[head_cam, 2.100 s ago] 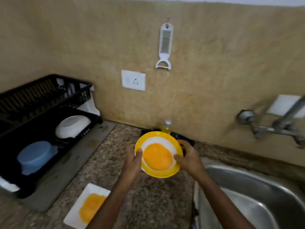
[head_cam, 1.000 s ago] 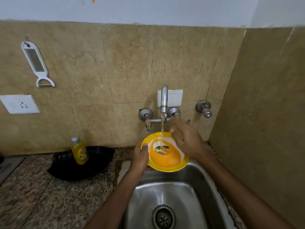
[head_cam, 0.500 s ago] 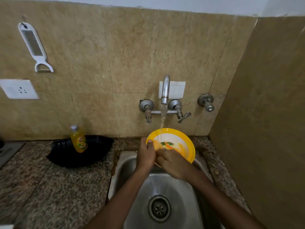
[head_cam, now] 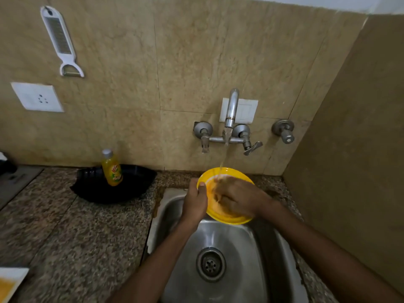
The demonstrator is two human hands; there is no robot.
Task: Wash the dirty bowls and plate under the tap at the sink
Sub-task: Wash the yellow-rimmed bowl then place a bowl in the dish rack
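A person's left hand [head_cam: 195, 199] pinches the near-left rim of a yellow bowl [head_cam: 225, 217], thumb over the lip and fingers behind it, that grip closed on the rim, while the right hand [head_cam: 237, 199] lies inside the bowl with its fingers bent against the orange-smeared inner face; whether that hand closes on anything cannot be told. The bowl is held tilted toward the camera above the back edge of a steel sink [head_cam: 247, 248], directly under a thin stream of water falling from a wall-mounted tap [head_cam: 230, 114]. On the speckled stone surface [head_cam: 76, 232] to the left, a yellow bottle [head_cam: 111, 168] stands at a black dish [head_cam: 113, 186] against the tiled wall, with a white plate [head_cam: 9, 281] smeared orange at the lower-left corner of the view. A white peeler [head_cam: 61, 40] hangs on the wall above a wall socket [head_cam: 37, 97].
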